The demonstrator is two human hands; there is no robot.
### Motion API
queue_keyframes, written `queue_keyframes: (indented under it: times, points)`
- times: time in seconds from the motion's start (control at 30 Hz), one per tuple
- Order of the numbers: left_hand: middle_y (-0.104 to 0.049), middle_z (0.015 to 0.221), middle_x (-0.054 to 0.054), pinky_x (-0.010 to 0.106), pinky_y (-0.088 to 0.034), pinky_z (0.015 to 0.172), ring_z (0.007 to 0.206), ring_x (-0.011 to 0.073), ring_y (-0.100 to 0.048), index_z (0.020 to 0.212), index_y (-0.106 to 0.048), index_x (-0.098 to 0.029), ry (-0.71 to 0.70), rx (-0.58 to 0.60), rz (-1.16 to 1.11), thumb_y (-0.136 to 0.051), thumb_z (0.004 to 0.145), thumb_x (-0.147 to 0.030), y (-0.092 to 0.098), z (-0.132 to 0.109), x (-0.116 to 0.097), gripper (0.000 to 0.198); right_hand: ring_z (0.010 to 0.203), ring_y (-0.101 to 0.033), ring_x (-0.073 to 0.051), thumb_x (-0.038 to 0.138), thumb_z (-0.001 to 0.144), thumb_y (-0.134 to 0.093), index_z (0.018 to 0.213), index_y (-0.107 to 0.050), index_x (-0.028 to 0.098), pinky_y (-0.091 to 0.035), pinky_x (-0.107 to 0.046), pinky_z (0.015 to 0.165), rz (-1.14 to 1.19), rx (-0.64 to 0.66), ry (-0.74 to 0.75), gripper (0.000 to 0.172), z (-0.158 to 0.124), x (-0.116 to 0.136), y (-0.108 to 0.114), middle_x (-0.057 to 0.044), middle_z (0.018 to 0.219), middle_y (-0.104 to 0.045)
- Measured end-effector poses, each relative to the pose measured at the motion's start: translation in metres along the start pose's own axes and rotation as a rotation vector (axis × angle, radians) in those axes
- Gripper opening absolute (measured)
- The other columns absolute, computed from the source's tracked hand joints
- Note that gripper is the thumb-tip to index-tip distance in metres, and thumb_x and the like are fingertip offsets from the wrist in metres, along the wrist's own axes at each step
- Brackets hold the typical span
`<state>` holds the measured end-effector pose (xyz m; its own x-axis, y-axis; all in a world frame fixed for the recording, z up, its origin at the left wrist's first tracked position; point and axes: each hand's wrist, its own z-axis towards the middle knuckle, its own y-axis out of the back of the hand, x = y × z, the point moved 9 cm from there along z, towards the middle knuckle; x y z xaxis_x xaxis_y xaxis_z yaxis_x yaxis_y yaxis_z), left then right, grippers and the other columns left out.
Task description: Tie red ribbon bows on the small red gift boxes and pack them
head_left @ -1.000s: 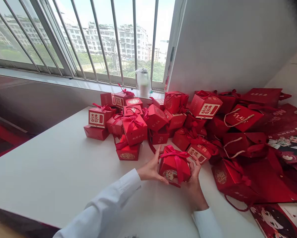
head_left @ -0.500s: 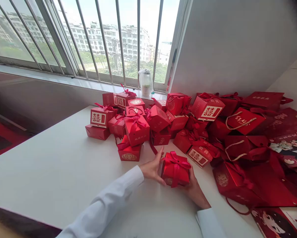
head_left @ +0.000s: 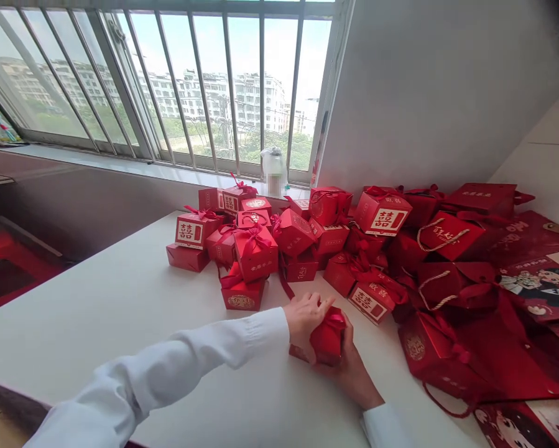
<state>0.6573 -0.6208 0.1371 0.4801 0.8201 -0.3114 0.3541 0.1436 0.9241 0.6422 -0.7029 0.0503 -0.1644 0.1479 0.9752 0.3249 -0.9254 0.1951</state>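
Tightly, red gift box (head_left: 326, 345), satin bow (head_left: 334, 320), left hand (head_left: 306, 319) clamped on top, fingers together, right hand (head_left: 352, 374) cupping it

White table (head_left: 97, 305) under heaped red gift boxes (head_left: 255, 253)

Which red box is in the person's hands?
The box between the left hand and right hand, off the pile; no other box is touched.

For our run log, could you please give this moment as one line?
left hand: on red ribboned gift box | right hand: cupping it
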Motion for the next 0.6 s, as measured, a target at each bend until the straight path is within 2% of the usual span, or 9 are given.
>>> queue_keyframes:
  times: [0.13,0.27,0.4,0.5,0.6]
  points:
    - [-0.045,0.117,0.02,0.05,-0.049,0.079,0.108,0.038,-0.046,0.133,-0.032,-0.009,-0.01,-0.03,0.064,-0.083,0.044,-0.049,0.0,-0.003,0.0,0.11,0.118,-0.052,-0.026,0.023,0.06,-0.077,0.144,0.002,0.03,-0.047,-0.039,0.094,-0.004,0.042,-0.033,0.115,-0.001,-0.002,0.0,-0.009,0.136,-0.047]
    - [-0.047,0.113,0.018,0.046,-0.051,0.076,0.104,0.0358,-0.048,0.124,-0.04,-0.009,-0.028,-0.047,0.098,-0.083,0.045,-0.047,0.001,-0.003,-0.002,0.097,0.119,-0.051,-0.028,0.023,0.057,-0.075,0.145,-0.003,0.028,-0.046,-0.038,0.094,-0.049,-0.005,-0.019,0.114,-0.002,0.003,0.0,-0.01,0.137,-0.045]
    - [-0.049,0.107,0.016,0.043,-0.052,0.07,0.098,0.0336,-0.052,0.116,-0.045,-0.011,-0.011,-0.044,0.113,-0.082,0.046,-0.048,0.011,-0.011,-0.004,0.087,0.122,-0.048,-0.03,0.028,0.056,-0.074,0.144,-0.003,0.03,-0.044,-0.044,0.096,0.014,-0.041,-0.004,0.113,-0.004,-0.007,-0.002,-0.012,0.141,-0.039]
    - [-0.049,0.106,0.014,0.041,-0.052,0.067,0.094,0.0314,-0.053,0.112,-0.044,-0.012,0.033,-0.087,0.128,-0.079,0.048,-0.051,0.045,-0.048,0.0,0.083,0.131,-0.035,-0.033,0.036,0.058,-0.077,0.143,-0.003,0.028,-0.033,-0.052,0.105,-0.052,-0.041,0.072,0.113,-0.009,-0.019,0.005,-0.015,0.144,-0.029]
    - [-0.051,0.102,0.01,0.037,-0.051,0.071,0.091,0.028,-0.054,0.108,-0.046,-0.014,0.112,-0.17,0.106,-0.079,0.047,-0.051,0.1,-0.124,0.007,0.078,0.128,-0.039,-0.035,0.052,0.066,-0.071,0.143,-0.006,0.027,-0.032,-0.057,0.105,-0.182,-0.024,0.096,0.105,-0.014,-0.034,0.01,-0.018,0.14,-0.034]
